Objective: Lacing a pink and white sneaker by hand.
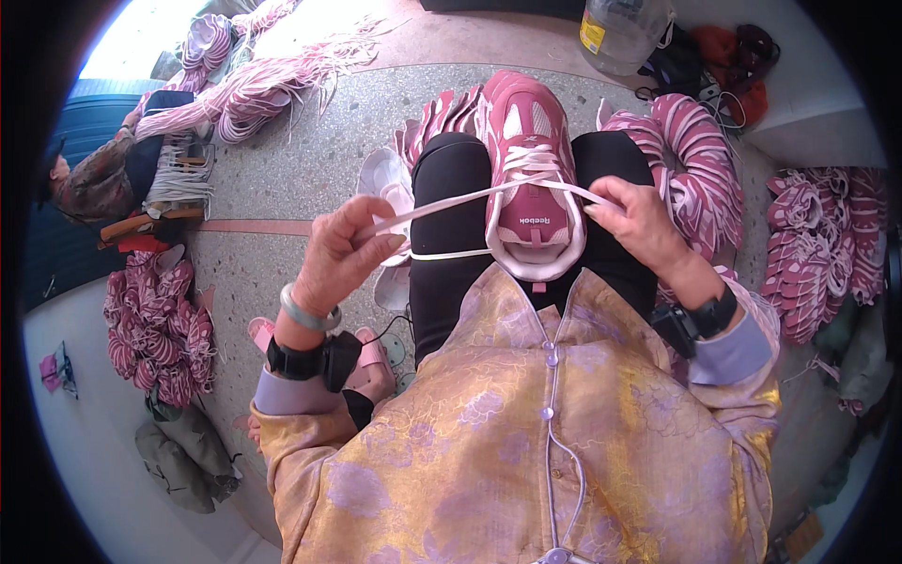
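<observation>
A pink and white sneaker (532,202) rests on my lap between my black-trousered knees, toe pointing away from me. White laces (531,167) zigzag up its front and cross near the top. My left hand (346,246) pinches one end of the shoelace (442,202), pulled out to the left. Closer to the shoe, on its right side, my right hand (637,218) grips the other lace end between thumb and finger. The lace runs taut from the left hand to the sneaker. A loose white strand lies across my left thigh.
Rings of stacked pink shoe uppers lie right (691,174) and far right (817,249); another heap (160,324) is at left. Pale pink laces (258,89) spread at the back left, near a seated person (99,179). A clear plastic jug (625,38) stands at the back.
</observation>
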A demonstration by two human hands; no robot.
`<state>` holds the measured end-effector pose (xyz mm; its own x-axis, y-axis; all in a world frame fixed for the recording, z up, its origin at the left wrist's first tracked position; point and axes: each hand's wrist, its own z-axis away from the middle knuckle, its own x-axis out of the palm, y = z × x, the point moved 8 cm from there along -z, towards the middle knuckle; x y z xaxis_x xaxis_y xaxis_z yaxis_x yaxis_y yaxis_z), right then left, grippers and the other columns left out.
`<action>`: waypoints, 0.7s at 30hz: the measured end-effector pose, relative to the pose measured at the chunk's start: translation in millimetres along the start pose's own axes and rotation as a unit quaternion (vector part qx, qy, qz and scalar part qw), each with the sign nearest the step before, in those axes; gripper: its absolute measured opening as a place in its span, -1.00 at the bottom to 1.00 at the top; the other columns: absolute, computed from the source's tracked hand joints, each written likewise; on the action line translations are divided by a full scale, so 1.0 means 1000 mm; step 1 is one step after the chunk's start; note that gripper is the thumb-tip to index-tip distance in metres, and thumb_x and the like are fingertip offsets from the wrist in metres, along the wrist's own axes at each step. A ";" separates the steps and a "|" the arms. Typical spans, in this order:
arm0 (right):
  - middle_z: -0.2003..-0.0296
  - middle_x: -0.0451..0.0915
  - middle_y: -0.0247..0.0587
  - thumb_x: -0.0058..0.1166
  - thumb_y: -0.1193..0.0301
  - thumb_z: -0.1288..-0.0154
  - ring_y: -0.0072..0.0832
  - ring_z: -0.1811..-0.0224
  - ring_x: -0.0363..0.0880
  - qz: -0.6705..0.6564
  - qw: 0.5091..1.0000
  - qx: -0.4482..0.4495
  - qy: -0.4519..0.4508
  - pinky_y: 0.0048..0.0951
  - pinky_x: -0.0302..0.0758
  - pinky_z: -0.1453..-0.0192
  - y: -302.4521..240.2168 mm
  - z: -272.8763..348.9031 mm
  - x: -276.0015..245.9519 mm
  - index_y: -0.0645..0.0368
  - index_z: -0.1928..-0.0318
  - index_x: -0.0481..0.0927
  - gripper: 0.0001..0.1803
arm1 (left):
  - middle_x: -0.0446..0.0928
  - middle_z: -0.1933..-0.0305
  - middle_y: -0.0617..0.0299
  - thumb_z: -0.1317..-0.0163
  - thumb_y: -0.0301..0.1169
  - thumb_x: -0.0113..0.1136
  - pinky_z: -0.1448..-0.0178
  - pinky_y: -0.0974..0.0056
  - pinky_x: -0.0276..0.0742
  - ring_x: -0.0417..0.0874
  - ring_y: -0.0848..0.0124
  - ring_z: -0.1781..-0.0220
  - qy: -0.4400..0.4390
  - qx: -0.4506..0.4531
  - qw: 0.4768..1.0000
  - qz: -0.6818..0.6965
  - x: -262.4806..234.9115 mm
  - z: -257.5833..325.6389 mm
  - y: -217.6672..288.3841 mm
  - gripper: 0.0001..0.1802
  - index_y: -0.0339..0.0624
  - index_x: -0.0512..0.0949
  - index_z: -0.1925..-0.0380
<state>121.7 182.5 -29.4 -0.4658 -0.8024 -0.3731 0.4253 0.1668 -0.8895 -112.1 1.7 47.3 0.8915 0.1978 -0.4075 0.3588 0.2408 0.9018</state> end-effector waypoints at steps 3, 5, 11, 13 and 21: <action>0.62 0.32 -0.20 0.08 0.46 -0.09 -0.26 0.60 0.43 0.367 0.879 -0.275 0.131 -0.29 0.35 0.55 -0.055 0.032 -0.018 0.12 0.37 0.46 -0.91 | 0.48 0.57 0.33 -0.05 -0.54 0.21 0.54 0.46 0.28 0.45 0.56 0.60 0.029 0.130 0.978 -0.160 -0.011 -0.014 -0.011 -0.81 -0.21 0.51 0.29; 0.62 0.32 -0.20 0.09 0.47 -0.08 -0.30 0.61 0.43 0.394 0.863 -0.285 0.140 -0.32 0.33 0.57 -0.046 0.036 -0.035 0.11 0.34 0.46 -0.89 | 0.52 0.54 0.24 -0.05 -0.41 0.19 0.55 0.30 0.37 0.55 0.34 0.59 0.048 0.251 0.893 -0.371 -0.010 -0.015 -0.010 -0.73 -0.08 0.48 0.20; 0.55 0.40 -0.15 0.02 0.60 -0.01 -0.24 0.54 0.45 0.434 0.841 -0.284 0.154 -0.28 0.37 0.49 -0.001 0.062 -0.105 0.15 0.25 0.50 -0.78 | 0.42 0.58 0.29 -0.13 -0.31 0.08 0.48 0.22 0.41 0.53 0.31 0.56 0.041 0.153 0.807 -0.568 -0.041 -0.001 -0.079 -0.85 0.00 0.42 0.30; 0.48 0.47 -0.11 -0.02 0.64 -0.04 -0.16 0.47 0.48 0.412 0.858 -0.258 0.166 -0.27 0.39 0.43 0.023 0.072 -0.136 0.18 0.22 0.50 -0.76 | 0.44 0.56 0.27 -0.14 -0.33 0.06 0.49 0.20 0.40 0.54 0.29 0.55 0.049 0.111 0.804 -0.582 -0.073 0.021 -0.115 -0.88 -0.01 0.41 0.30; 0.12 0.55 0.00 -0.14 0.63 -0.17 -0.20 0.07 0.54 0.534 0.801 -0.108 0.250 -0.35 0.48 0.01 0.198 0.173 -0.365 0.30 0.05 0.49 -0.68 | 0.48 0.56 0.00 -0.25 -0.22 -0.10 0.44 -0.04 0.42 0.53 -0.04 0.46 0.245 -0.176 0.732 -0.611 -0.212 0.137 -0.163 -0.79 -0.06 0.37 0.46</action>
<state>510.3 409.5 -23.2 -0.2023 0.1839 -0.9619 0.6692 0.7431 0.0014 -322.1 -209.5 6.7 -0.2732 -0.0745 -0.9591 0.6343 0.7356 -0.2378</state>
